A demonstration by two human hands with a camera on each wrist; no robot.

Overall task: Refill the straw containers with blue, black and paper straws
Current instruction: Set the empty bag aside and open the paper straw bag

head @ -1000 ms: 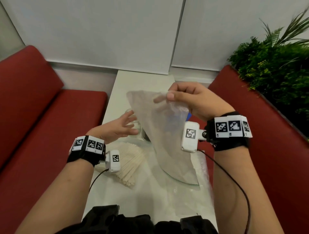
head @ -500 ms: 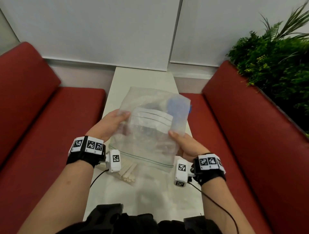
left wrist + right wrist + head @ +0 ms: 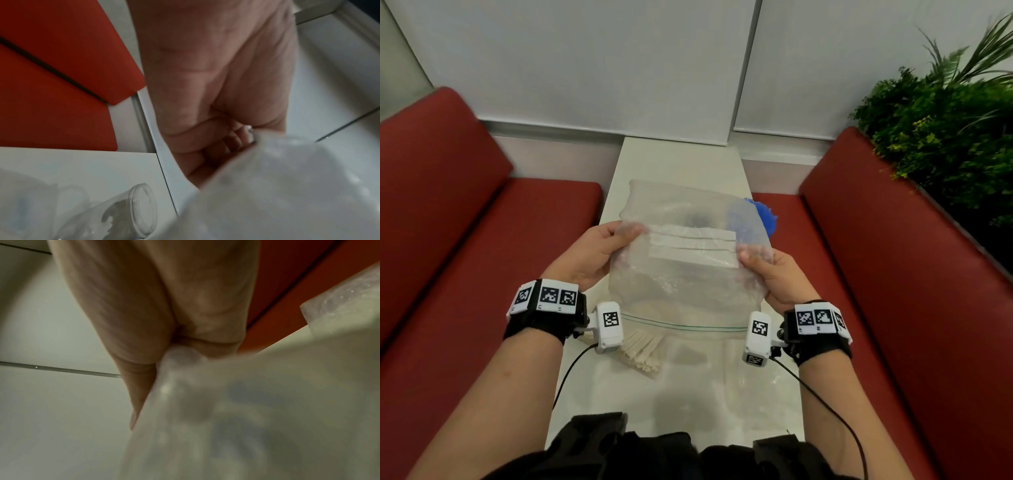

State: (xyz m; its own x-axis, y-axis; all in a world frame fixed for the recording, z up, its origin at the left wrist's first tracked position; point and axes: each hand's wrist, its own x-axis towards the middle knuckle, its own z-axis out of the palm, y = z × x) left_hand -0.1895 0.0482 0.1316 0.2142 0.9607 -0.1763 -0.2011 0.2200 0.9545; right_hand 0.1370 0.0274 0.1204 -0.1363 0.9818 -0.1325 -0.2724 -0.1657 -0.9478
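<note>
I hold an empty clear zip bag point(image 3: 688, 274) flat above the white table point(image 3: 681, 161), its green zip line toward me. My left hand point(image 3: 599, 253) pinches the bag's left edge, my right hand point(image 3: 767, 270) pinches its right edge. Under the bag lies a fan of paper straws point(image 3: 643, 353). Blue straws point(image 3: 765, 219) show past the bag's far right corner. A dark smudge seen through the bag may be the black straws. In the left wrist view a clear glass container point(image 3: 127, 216) stands on the table below the bag point(image 3: 287, 194). The right wrist view shows my thumb against the bag point(image 3: 236, 410).
Red bench seats point(image 3: 465, 246) flank the narrow table on both sides. Green plants point(image 3: 945, 144) stand behind the right bench point(image 3: 893, 260). Another clear plastic bag point(image 3: 739, 387) lies on the near part of the table. Cables run from both wrist cameras.
A second ago my right hand alone held the bag up by its corner. It came down, my left hand took the left edge, and both now hold it flat.
</note>
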